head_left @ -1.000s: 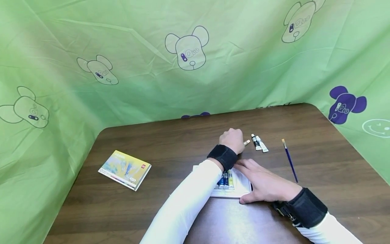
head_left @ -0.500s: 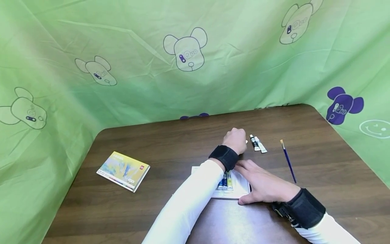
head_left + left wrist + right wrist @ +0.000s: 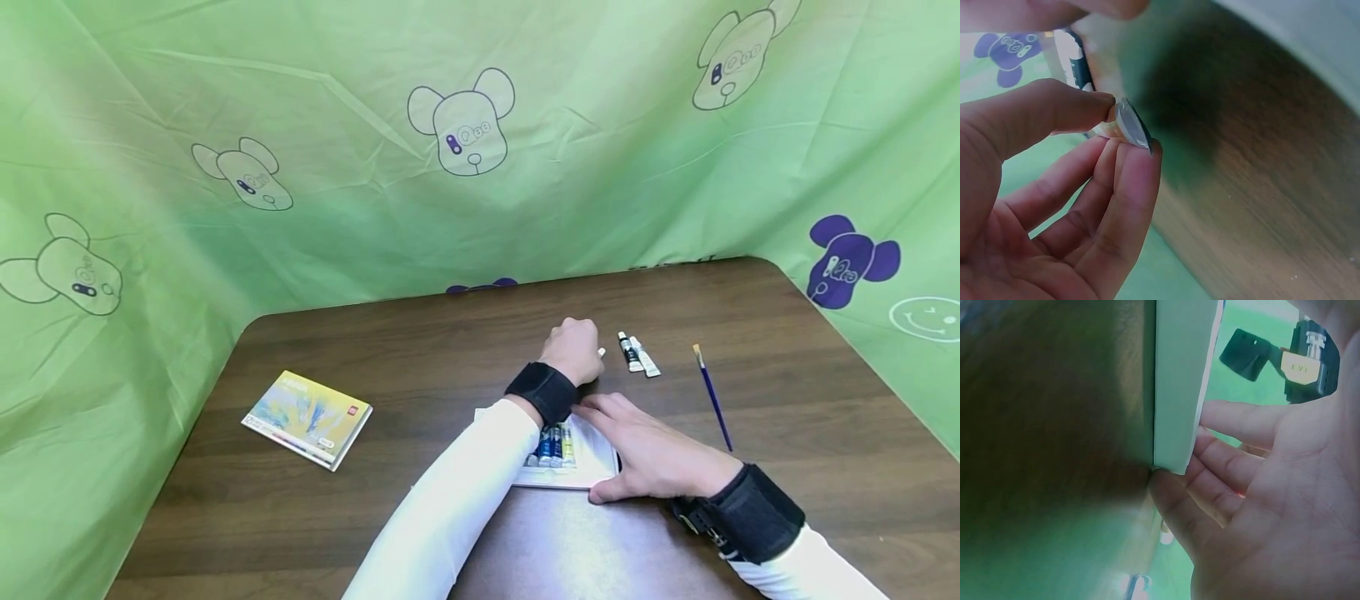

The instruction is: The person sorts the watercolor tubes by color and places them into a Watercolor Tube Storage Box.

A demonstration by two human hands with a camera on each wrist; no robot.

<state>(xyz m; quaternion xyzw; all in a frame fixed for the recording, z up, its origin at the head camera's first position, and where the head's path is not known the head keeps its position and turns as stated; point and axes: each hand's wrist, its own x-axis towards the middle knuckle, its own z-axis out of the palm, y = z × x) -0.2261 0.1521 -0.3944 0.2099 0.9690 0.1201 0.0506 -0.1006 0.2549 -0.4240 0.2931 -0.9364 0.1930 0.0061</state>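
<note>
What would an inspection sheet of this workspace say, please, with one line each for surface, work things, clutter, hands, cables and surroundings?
Surface: brown wood-patterned table, with glare in front of the tray.
Work things: white tray holding paint tubes, partly hidden by the left arm; two loose tubes beyond it, side by side; brush to their right, bristles pointing away from the person.
Clutter: yellow-covered box or book at the left.
Hands: left hand pinches a small tube; right hand touches the tray's right end.
Cables: nothing seen.
Surroundings: green cloth with cartoon heads.
</note>
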